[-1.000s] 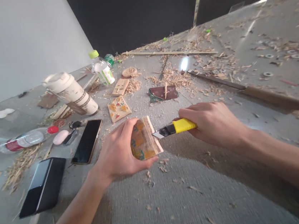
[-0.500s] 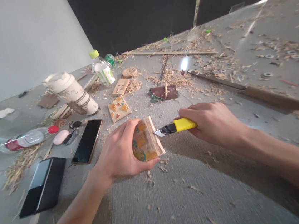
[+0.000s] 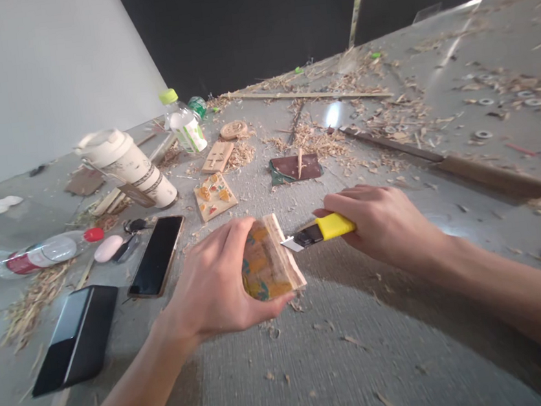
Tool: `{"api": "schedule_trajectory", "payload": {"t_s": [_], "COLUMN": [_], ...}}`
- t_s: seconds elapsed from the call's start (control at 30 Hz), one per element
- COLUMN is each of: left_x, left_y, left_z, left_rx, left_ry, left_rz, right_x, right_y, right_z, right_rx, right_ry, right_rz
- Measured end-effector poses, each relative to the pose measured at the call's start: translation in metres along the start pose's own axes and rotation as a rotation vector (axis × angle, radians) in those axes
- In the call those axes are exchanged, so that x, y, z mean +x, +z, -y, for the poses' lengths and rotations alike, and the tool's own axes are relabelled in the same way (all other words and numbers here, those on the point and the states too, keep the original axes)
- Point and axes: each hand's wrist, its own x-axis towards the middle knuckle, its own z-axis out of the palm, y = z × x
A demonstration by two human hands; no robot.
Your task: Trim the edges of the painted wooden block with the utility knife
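Note:
Gripped between thumb and fingers of my left hand [image 3: 221, 280] is a painted wooden block [image 3: 270, 258], with yellow and teal patches on its face and a bare, pale right edge. My right hand [image 3: 380, 220] is closed around a yellow utility knife [image 3: 334, 225]. The knife's blade [image 3: 293, 244] is out and lies at the block's right edge; whether it cuts into the wood I cannot tell. Beyond my left hand lies a square wooden tile [image 3: 215, 197] with orange and red painting.
Behind are a carved wooden piece [image 3: 217, 157], a round disc [image 3: 233, 129] and a dark red cloth piece [image 3: 301, 166]. Leftward stand a tumbler [image 3: 132, 166] and a bottle [image 3: 183, 125], near a phone [image 3: 157, 256] and black case [image 3: 75, 339]. Wood shavings [image 3: 326, 141] litter the surface.
The block has shifted slightly toward me and to the right in my left hand. The blade has tilted a little and stays by the block's edge.

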Motion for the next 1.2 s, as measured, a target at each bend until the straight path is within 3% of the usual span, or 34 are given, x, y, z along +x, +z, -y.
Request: {"api": "schedule_trajectory", "payload": {"t_s": [0.33,0.47,0.57,0.67,0.83,1.2], "left_x": [0.000,-0.001,-0.002,-0.002,-0.001,-0.001], "left_y": [-0.005,-0.005,-0.007,-0.008,-0.003,0.000], "left_z": [0.000,-0.011,-0.007,0.010,0.028,0.021], "left_rx": [0.020,-0.060,-0.048,0.027,0.047,0.008], "left_ry": [0.030,0.172,0.133,0.028,-0.014,-0.047], "left_rz": [-0.033,0.009,-0.024,-0.067,-0.042,-0.008], "right_x": [0.003,0.012,0.015,0.013,0.005,0.003], "right_y": [-0.005,-0.013,-0.018,-0.017,-0.006,-0.001], "right_z": [0.012,-0.006,-0.019,-0.014,0.004,0.007], "right_rx": [-0.009,-0.116,-0.163,-0.095,0.031,0.144], "right_ry": [0.052,0.370,0.481,0.331,0.031,-0.139], "right_rz": [-0.083,-0.036,-0.113,-0.112,0.044,0.092]}}
